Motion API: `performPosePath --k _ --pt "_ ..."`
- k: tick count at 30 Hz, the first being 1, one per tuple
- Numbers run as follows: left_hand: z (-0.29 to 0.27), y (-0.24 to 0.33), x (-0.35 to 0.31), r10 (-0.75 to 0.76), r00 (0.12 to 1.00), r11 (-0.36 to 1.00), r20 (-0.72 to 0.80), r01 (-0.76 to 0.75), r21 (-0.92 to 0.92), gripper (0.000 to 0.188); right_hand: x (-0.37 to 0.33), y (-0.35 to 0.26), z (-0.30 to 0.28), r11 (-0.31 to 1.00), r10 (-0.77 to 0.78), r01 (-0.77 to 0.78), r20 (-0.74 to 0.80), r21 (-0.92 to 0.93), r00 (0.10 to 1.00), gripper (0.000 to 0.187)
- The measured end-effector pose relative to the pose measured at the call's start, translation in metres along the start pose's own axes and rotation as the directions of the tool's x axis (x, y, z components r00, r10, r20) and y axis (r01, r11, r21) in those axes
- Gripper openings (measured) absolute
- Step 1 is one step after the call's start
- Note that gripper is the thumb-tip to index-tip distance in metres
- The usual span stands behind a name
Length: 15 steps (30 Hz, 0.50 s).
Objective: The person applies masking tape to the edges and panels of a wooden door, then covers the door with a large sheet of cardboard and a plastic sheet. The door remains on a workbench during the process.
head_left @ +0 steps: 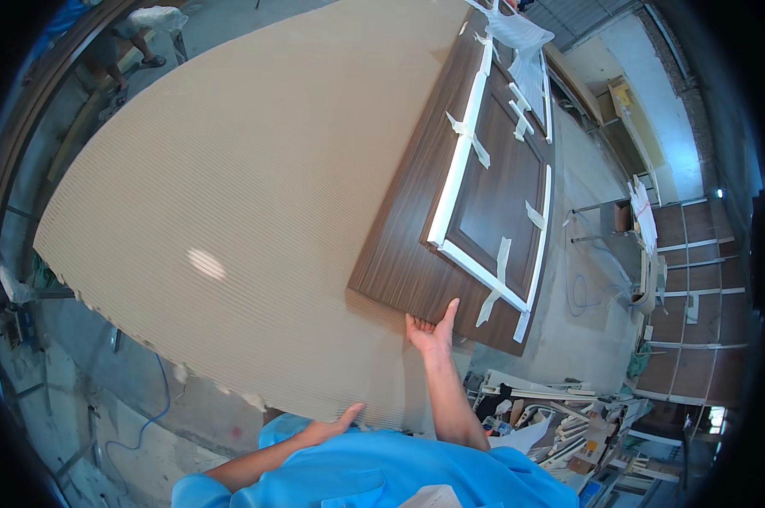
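A dark brown wood-grain door panel lies on a large ribbed cardboard sheet. White strips frame a recessed rectangle on the panel, held by pieces of pale tape. My right hand grips the panel's near end, thumb on the top face and fingers at the edge. Lower down, my left hand is at the sheet's near edge beside my blue shirt. Its thumb points out over the cardboard; the other fingers are mostly hidden, so its hold seems to be on that edge.
White foam wrap covers the panel's far end. At lower right lies a heap of offcuts and scraps. A small stand is on the right, and a blue hose runs across the floor. Another person's legs show at far left.
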State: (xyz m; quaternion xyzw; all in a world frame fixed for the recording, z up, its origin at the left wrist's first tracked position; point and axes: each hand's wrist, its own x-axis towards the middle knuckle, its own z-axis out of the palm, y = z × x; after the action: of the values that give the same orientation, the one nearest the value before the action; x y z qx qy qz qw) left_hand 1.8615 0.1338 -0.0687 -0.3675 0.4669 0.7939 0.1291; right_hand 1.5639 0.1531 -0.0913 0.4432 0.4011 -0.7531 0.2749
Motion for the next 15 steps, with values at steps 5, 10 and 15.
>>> performPosePath --k 5,10,15 --pt "0.046 -0.018 0.039 0.005 0.998 0.98 0.067 -0.018 0.197 0.051 0.007 0.001 0.004 0.999 0.022 -0.021 -0.043 0.029 0.999 0.084" --pt "0.084 -0.021 0.07 0.078 0.962 0.948 0.26 -0.153 0.279 0.052 0.017 0.004 0.0 0.999 0.037 -0.037 0.011 0.032 0.999 0.084" --pt "0.1 -0.025 0.081 -0.014 0.92 0.971 0.391 -0.081 0.226 0.051 0.019 0.006 -0.006 1.0 0.003 -0.004 0.026 0.028 1.0 0.082"
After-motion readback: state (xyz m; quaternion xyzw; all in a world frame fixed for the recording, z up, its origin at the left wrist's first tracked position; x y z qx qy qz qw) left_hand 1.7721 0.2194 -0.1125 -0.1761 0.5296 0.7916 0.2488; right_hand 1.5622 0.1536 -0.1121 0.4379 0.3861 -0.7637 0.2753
